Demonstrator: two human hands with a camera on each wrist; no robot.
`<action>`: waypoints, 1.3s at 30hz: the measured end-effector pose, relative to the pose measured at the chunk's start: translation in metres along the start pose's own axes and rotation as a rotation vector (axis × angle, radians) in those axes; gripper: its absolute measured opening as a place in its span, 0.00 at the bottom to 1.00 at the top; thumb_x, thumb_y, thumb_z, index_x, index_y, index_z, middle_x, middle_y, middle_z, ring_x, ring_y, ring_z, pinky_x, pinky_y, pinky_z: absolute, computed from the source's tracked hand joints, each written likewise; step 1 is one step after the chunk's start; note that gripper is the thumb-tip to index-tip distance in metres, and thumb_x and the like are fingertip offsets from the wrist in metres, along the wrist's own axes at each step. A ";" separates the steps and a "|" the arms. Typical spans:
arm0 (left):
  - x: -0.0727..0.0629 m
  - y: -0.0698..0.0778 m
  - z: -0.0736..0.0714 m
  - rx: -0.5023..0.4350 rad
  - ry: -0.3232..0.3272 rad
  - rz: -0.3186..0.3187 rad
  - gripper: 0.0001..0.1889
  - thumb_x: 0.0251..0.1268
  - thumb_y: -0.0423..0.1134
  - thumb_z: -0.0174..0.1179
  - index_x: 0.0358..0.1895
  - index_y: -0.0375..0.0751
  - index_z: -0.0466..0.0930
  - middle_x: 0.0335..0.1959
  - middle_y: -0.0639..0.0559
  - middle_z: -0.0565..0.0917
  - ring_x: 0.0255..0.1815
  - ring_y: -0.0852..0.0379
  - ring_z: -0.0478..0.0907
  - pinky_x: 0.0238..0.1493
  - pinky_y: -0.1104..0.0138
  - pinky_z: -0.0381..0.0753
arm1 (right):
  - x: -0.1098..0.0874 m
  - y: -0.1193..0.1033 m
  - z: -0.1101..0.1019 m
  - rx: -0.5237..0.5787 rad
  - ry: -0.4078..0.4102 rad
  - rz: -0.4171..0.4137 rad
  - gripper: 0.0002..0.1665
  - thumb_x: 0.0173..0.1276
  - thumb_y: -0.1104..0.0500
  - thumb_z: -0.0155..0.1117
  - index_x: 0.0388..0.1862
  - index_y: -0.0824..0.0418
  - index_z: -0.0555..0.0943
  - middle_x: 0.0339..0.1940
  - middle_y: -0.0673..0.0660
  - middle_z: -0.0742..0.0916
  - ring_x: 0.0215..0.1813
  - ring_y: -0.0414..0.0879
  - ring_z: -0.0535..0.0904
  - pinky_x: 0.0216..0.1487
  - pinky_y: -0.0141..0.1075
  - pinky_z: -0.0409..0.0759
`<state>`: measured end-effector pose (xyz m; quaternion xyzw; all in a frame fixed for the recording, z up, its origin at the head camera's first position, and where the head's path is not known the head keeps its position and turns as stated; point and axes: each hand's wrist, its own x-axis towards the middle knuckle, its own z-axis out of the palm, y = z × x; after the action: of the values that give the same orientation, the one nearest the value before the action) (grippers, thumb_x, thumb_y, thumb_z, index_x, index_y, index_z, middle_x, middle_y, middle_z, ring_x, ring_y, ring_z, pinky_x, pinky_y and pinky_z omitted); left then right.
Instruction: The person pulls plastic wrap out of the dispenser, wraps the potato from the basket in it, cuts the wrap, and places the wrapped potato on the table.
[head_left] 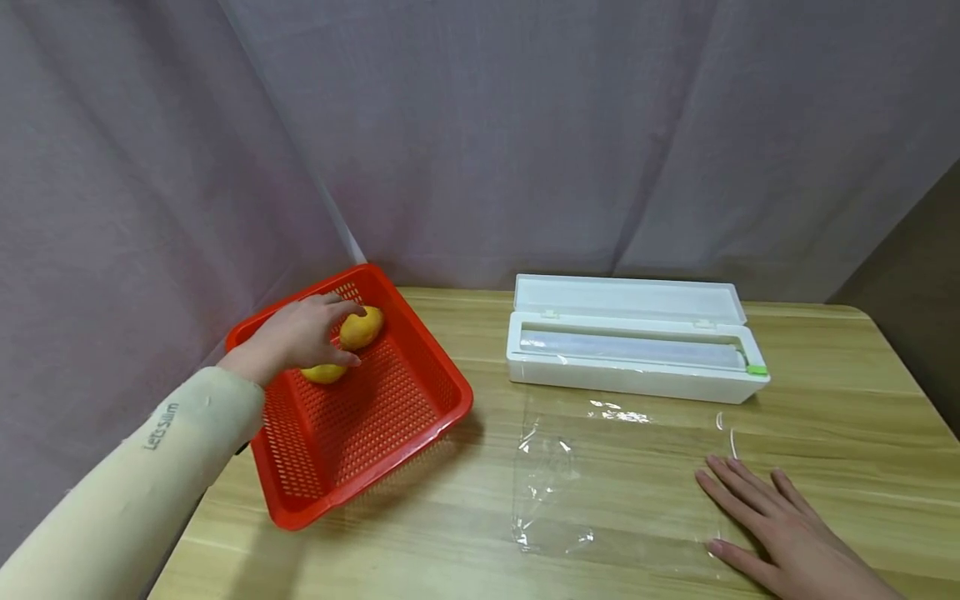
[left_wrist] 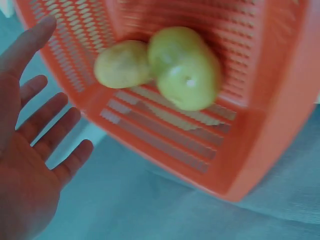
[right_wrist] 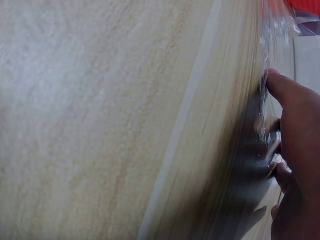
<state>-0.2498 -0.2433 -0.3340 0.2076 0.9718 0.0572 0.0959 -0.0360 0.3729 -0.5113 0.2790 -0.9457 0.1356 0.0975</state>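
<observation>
Over the red basket (head_left: 375,467), my left hand (head_left: 303,329) reaches in with spread fingers and holds nothing. Two yellow fruits lie in it: one fruit (head_left: 362,327) by the fingertips, the other fruit (head_left: 322,374) partly hidden under the hand. The left wrist view shows both fruits (left_wrist: 185,67) side by side against the basket's slatted wall. My right hand (head_left: 780,525) rests with fingers extended at the right edge of a clear sheet of cling film (head_left: 622,483). The film stretches over the table from a white cling film box (head_left: 630,377).
The box's lid (head_left: 630,296) stands raised at the back, showing the roll (head_left: 637,346) inside. A green slider (head_left: 756,370) sits at its right end. Grey curtain (head_left: 480,142) hangs behind the wooden table (head_left: 840,400). The basket sits at the table's left edge.
</observation>
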 end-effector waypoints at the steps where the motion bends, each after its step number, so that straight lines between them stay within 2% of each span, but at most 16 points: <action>1: -0.001 -0.003 0.002 0.010 -0.002 0.002 0.39 0.59 0.49 0.80 0.73 0.44 0.77 0.75 0.35 0.74 0.75 0.31 0.70 0.74 0.33 0.65 | 0.000 0.000 0.000 -0.001 0.002 -0.002 0.55 0.61 0.46 0.82 0.84 0.52 0.68 0.89 0.46 0.60 0.88 0.34 0.41 0.84 0.35 0.25; 7: -0.003 -0.018 0.013 0.034 -0.011 -0.002 0.40 0.57 0.46 0.81 0.74 0.43 0.77 0.75 0.34 0.75 0.74 0.29 0.70 0.74 0.32 0.65 | -0.001 0.000 0.000 -0.001 0.014 -0.008 0.54 0.60 0.46 0.83 0.83 0.53 0.70 0.88 0.47 0.62 0.88 0.35 0.43 0.84 0.36 0.26; 14: -0.005 -0.032 0.023 0.023 -0.044 -0.043 0.41 0.59 0.45 0.80 0.76 0.41 0.75 0.75 0.32 0.74 0.76 0.27 0.68 0.76 0.32 0.61 | -0.003 0.000 -0.002 -0.011 -0.009 0.013 0.53 0.62 0.45 0.82 0.84 0.52 0.68 0.88 0.48 0.62 0.88 0.34 0.41 0.84 0.36 0.25; 21: -0.009 -0.038 0.026 0.058 -0.063 -0.055 0.41 0.59 0.47 0.80 0.74 0.38 0.76 0.72 0.30 0.76 0.74 0.26 0.69 0.75 0.33 0.64 | -0.002 -0.002 -0.005 -0.002 -0.026 0.022 0.53 0.64 0.45 0.81 0.84 0.52 0.68 0.88 0.52 0.64 0.88 0.33 0.41 0.83 0.35 0.25; 29: -0.009 -0.048 0.035 0.072 -0.105 -0.110 0.43 0.56 0.46 0.81 0.75 0.39 0.75 0.71 0.28 0.76 0.72 0.26 0.70 0.74 0.33 0.64 | 0.001 -0.006 -0.008 0.000 -0.044 0.035 0.51 0.66 0.45 0.79 0.85 0.52 0.67 0.87 0.54 0.65 0.88 0.33 0.41 0.84 0.35 0.25; 39: -0.008 -0.048 0.040 0.063 -0.150 -0.165 0.45 0.53 0.42 0.83 0.76 0.39 0.74 0.72 0.28 0.76 0.73 0.25 0.69 0.74 0.31 0.62 | 0.001 -0.007 -0.009 0.004 -0.036 0.029 0.53 0.64 0.46 0.80 0.85 0.51 0.67 0.88 0.48 0.61 0.88 0.34 0.41 0.84 0.36 0.24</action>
<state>-0.2531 -0.2871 -0.3793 0.1333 0.9771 0.0030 0.1661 -0.0323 0.3699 -0.5009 0.2679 -0.9509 0.1338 0.0782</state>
